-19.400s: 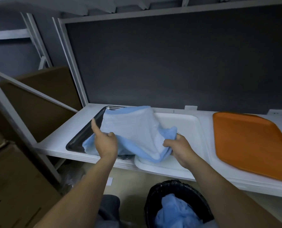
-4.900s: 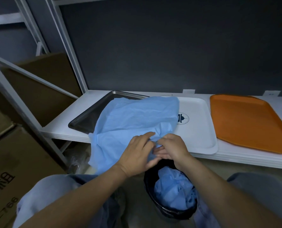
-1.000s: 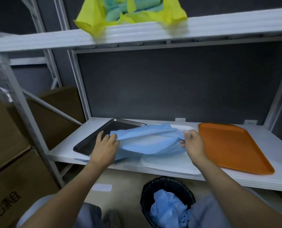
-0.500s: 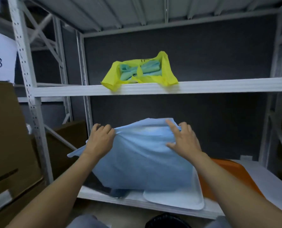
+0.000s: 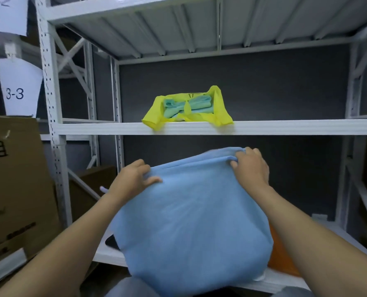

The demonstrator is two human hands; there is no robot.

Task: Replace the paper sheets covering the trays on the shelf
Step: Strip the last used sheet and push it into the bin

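Lifting the blue sheet clear of the trays

The left hand [image 5: 133,179] and right hand [image 5: 250,166] are apart, each pinching the top edge of the blue sheet [image 5: 191,221], thumbs in front and fingers curled over the fold. A second ago that edge lay low, just above the trays. It now hangs at chest height, the right corner higher than the left, and the sheet falls like a curtain in front of the lower shelf [image 5: 107,256].

Behind it, only a dark corner of the black tray [image 5: 111,243] and a strip of the orange tray [image 5: 281,254] show. The white tray between them is hidden. The view has tipped upward, bringing in the upper shelf [image 5: 285,127] with a yellow bag [image 5: 187,108] holding folded green material, and the bin has dropped out of sight.

The sheet seems to be shaken open before being laid down, so no tray counts as covered yet. Whether it goes back flat or gets discarded cannot be told.
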